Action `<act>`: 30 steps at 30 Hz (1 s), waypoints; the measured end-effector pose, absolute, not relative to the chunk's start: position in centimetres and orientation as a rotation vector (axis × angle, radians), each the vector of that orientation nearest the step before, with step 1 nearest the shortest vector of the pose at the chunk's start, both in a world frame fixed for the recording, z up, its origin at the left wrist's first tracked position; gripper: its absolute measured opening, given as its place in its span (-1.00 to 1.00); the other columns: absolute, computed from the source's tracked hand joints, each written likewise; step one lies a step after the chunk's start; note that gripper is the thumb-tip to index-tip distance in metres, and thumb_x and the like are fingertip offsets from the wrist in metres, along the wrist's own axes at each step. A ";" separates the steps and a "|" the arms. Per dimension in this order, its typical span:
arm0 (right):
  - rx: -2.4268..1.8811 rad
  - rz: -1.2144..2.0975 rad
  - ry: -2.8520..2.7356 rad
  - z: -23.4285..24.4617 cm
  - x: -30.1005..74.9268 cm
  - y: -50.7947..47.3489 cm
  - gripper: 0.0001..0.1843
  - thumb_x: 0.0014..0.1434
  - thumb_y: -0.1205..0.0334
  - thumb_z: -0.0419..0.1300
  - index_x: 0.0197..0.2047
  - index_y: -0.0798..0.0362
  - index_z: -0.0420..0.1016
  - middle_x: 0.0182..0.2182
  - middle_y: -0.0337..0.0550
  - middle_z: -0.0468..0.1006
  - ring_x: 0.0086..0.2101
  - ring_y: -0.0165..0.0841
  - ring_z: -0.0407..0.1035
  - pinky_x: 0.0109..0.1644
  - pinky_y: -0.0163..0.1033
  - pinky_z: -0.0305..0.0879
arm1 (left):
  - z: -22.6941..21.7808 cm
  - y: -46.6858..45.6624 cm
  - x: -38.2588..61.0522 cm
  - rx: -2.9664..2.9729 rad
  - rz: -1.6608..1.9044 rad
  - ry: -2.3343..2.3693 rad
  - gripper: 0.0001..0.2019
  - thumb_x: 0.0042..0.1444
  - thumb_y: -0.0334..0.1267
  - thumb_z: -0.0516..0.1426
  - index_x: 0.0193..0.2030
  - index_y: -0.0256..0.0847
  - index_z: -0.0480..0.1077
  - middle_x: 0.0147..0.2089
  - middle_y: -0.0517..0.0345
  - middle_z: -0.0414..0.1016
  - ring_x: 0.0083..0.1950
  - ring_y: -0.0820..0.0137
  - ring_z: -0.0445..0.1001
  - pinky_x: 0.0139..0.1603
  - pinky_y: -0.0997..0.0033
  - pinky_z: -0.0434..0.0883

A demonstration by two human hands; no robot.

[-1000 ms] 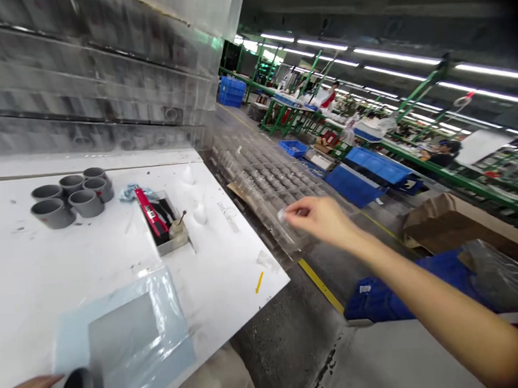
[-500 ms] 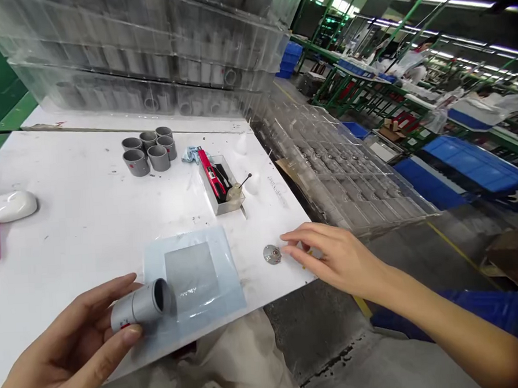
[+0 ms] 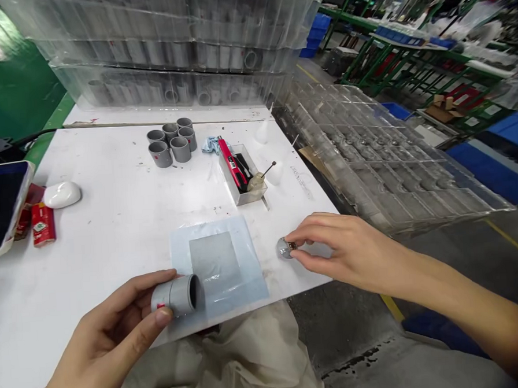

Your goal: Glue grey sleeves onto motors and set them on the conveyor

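Note:
My left hand is closed around a grey cylindrical sleeve with a small red mark, its dark open end facing right. The sleeve is held over the lower left corner of a pale blue sheet with a grey square on it. To the right of the sheet, my right hand pinches a small round metal disc by its raised centre, between thumb and fingers. The disc is tilted, close to the white table; whether it still touches the surface I cannot tell.
Several grey sleeves stand upright at the back. A small box holds a red-handled tool. White nozzles stand beside it. At left are a white mouse and a screen. Clear trays are stacked behind; another tray lies right.
My right hand has closed on the metal disc, which lay flat beside the fingertips before and is now tipped. The left hand still holds the sleeve. The view has turned left.

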State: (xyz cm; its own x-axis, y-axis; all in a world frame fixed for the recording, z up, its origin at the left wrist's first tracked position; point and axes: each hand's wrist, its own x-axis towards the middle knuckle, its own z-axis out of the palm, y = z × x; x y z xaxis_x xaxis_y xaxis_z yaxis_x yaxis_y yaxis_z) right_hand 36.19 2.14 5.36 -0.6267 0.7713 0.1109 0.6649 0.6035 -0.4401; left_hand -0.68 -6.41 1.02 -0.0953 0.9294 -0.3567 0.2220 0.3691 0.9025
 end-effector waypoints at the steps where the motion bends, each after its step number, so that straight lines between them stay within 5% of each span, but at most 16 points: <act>1: -1.167 0.587 -2.437 5.1 35.3 1.7 -0.81 0.40 0.18 0.35 0.06 -0.10 0.68 -0.18 -0.17 0.70 -0.23 -0.26 0.60 -0.22 -0.17 0.54 | 1.2 -6.4 -0.6 1.045 0.832 1.572 -0.52 0.12 0.21 0.39 0.11 0.06 0.67 -0.31 0.20 0.72 -0.23 0.30 0.64 -0.20 0.61 0.59; 10: -1.049 1.144 -1.557 0.4 24.2 -3.5 -0.71 0.23 0.34 0.43 -0.02 -0.20 0.72 -0.22 -0.25 0.69 -0.27 -0.32 0.55 -0.17 -0.21 0.60 | 1.8 -6.1 -0.4 0.938 0.817 1.476 -0.57 0.21 0.17 0.36 0.09 0.01 0.67 -0.30 0.23 0.73 -0.26 0.30 0.68 -0.14 0.49 0.63; 30: -1.022 1.149 -1.587 -0.4 23.4 -3.3 -0.65 0.21 0.37 0.41 0.00 -0.25 0.74 -0.21 -0.19 0.69 -0.26 -0.24 0.59 -0.15 -0.11 0.64 | 2.1 -5.9 0.0 0.796 0.872 1.367 -0.59 0.13 0.14 0.44 0.03 0.01 0.71 -0.33 0.24 0.73 -0.30 0.39 0.66 -0.19 0.55 0.62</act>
